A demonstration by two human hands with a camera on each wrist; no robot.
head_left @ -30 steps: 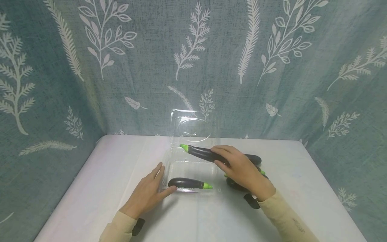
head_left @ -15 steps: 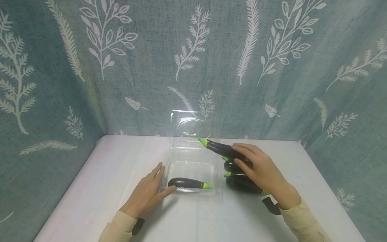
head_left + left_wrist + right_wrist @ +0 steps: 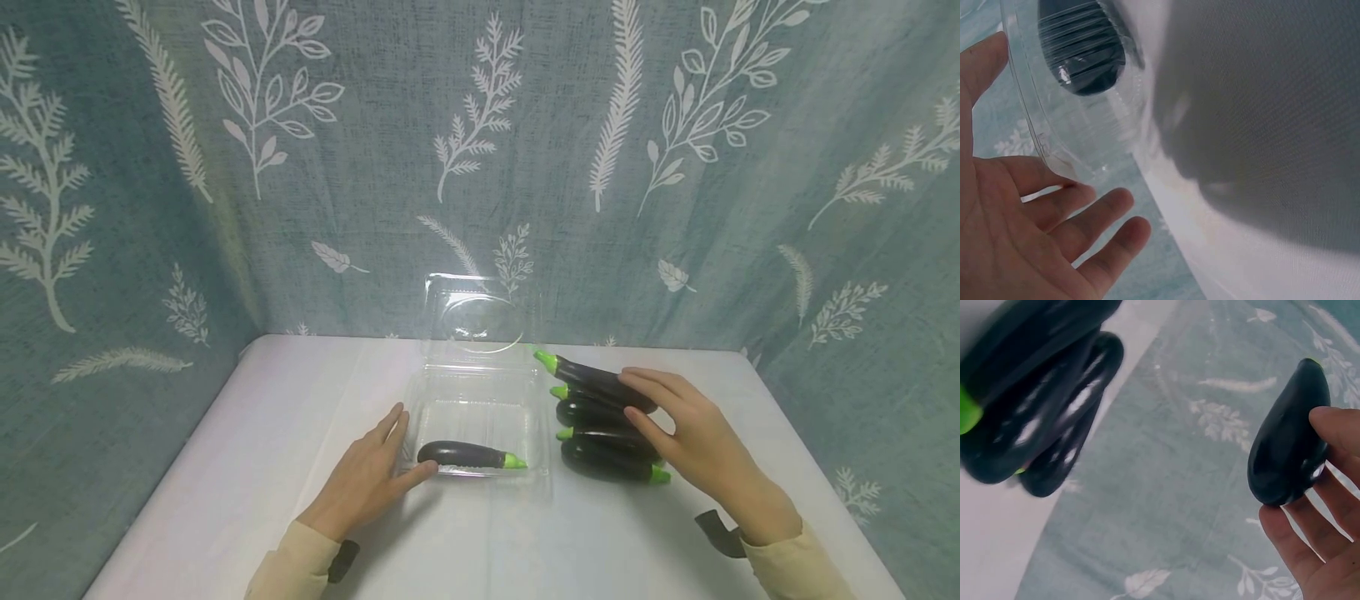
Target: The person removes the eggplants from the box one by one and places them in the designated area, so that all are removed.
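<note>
Near the surface's (image 3: 315, 375) far edge, my right hand (image 3: 701, 433) pinches an eggplant (image 3: 591, 381), shifted from above the clamshell container (image 3: 480, 404) to the pile (image 3: 607, 461), leaving one eggplant (image 3: 461, 454) inside; left hand (image 3: 363, 479): fingers spread

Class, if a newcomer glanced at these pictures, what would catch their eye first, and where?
Likely the dark eggplants with bright green ends, heaped right of the open clear container. A single eggplant lies inside, along the container's near edge; the right hand holds one more eggplant at the heap's far side. Behind hangs teal cloth with white leaf patterns.
</note>
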